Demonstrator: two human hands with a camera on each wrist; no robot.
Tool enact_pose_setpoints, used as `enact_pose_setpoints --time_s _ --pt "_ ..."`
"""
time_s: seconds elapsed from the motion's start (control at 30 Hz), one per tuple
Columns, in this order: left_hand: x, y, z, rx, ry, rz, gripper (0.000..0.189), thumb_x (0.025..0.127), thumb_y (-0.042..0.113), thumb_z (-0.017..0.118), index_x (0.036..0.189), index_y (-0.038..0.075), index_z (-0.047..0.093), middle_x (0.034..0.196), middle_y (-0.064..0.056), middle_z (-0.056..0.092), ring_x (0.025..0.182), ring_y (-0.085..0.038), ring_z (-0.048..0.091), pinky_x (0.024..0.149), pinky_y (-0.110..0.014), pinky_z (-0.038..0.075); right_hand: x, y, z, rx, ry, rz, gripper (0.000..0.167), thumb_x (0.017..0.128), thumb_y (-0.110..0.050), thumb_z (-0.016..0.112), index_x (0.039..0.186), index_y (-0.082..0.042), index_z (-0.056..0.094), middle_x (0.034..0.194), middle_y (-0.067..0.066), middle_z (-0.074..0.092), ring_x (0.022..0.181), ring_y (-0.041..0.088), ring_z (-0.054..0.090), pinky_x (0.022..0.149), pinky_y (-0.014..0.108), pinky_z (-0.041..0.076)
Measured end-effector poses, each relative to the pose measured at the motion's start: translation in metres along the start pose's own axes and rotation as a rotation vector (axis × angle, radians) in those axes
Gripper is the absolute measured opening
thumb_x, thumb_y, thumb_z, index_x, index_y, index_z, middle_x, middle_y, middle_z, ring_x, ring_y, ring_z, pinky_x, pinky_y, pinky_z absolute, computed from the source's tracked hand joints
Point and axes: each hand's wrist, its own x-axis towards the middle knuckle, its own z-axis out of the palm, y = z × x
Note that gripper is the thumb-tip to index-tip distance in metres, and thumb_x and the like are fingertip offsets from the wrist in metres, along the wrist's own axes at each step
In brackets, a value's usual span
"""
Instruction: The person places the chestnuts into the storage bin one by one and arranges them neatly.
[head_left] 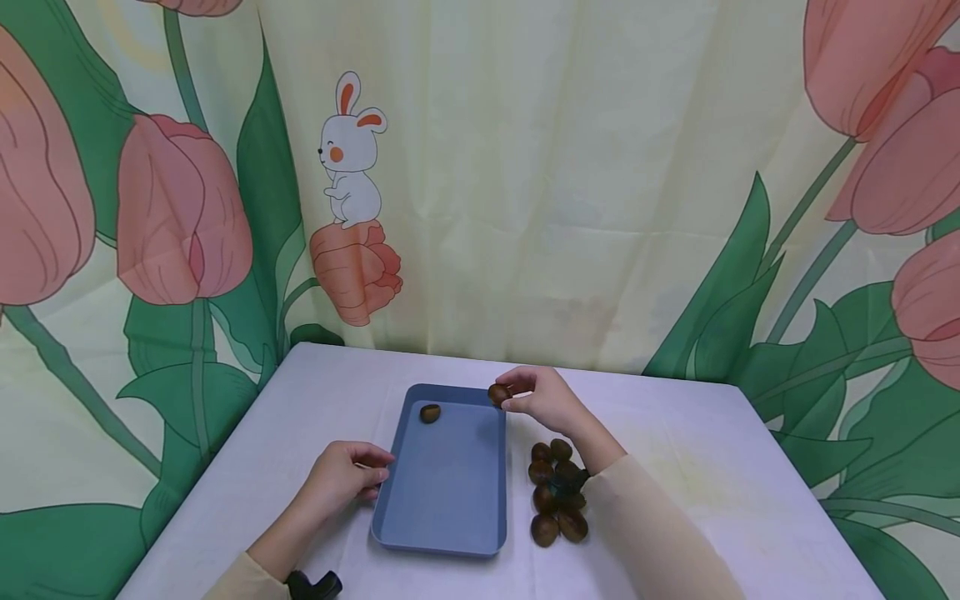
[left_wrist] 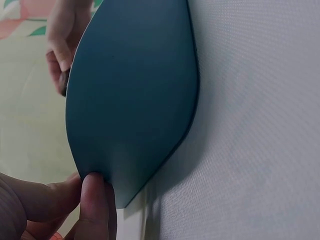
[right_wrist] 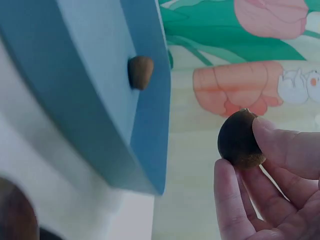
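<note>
Between thumb and fingertips, my right hand (head_left: 546, 402) pinches a brown chestnut (right_wrist: 242, 140) above the far right corner of a blue-grey tray (head_left: 442, 492). Inside that tray, close to its far left corner, lies another chestnut (head_left: 430, 413). My left hand (head_left: 347, 477) holds the tray's left rim, thumb and finger right at the edge in the left wrist view. To the right of the tray, several more chestnuts (head_left: 544, 529) are gathered in a loose group, partly hidden by my right wrist.
A white cloth covers the table (head_left: 697, 467). Behind it hangs a curtain (head_left: 525, 208) printed with tulips and a rabbit. A black object (head_left: 315, 586) shows at my left wrist.
</note>
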Motion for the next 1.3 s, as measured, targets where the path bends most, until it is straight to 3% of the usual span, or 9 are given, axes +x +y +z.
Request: enact_pose_setpoints --time_s 0.43,0.77,1.03,1.3 --pt "-0.003 0.002 0.003 -0.004 0.005 0.004 0.019 0.093 -0.005 0.077 0.109 0.003 0.082 0.098 -0.011 0.075 0.074 -0.016 0.067 0.067 -0.030 0.065 0.018 -0.017 0.032 0.055 -0.061 -0.045 0.033 0.092 -0.011 0.084 0.124 -0.019 0.080 0.120 0.002 0.080 0.113 0.020 0.074 0.102 0.043 0.062" --pt "-0.001 0.002 0.003 0.001 0.000 0.019 0.019 0.093 -0.006 0.077 0.108 0.003 0.083 0.098 -0.009 0.076 0.075 -0.015 0.068 0.066 -0.029 0.065 0.032 -0.024 0.059 0.075 -0.094 -0.052 0.035 0.090 -0.007 0.085 0.124 -0.012 0.079 0.116 0.007 0.081 0.106 0.019 0.076 0.094 0.038 0.063" --pt "0.000 0.002 0.001 0.010 -0.003 0.016 0.018 0.094 -0.004 0.077 0.109 0.004 0.083 0.097 -0.010 0.075 0.074 -0.016 0.067 0.067 -0.029 0.065 0.042 -0.028 0.082 -0.021 -0.124 -0.106 0.032 0.089 -0.005 0.085 0.120 -0.011 0.080 0.114 0.008 0.082 0.101 0.018 0.078 0.091 0.035 0.063" --pt "-0.002 0.001 0.001 0.006 -0.001 0.020 0.018 0.093 -0.004 0.078 0.109 0.003 0.083 0.095 -0.009 0.077 0.072 -0.015 0.067 0.066 -0.029 0.065 0.041 -0.027 0.104 -0.118 -0.192 -0.077 0.031 0.089 -0.003 0.085 0.118 -0.012 0.081 0.112 0.005 0.082 0.101 0.016 0.075 0.094 0.037 0.062"
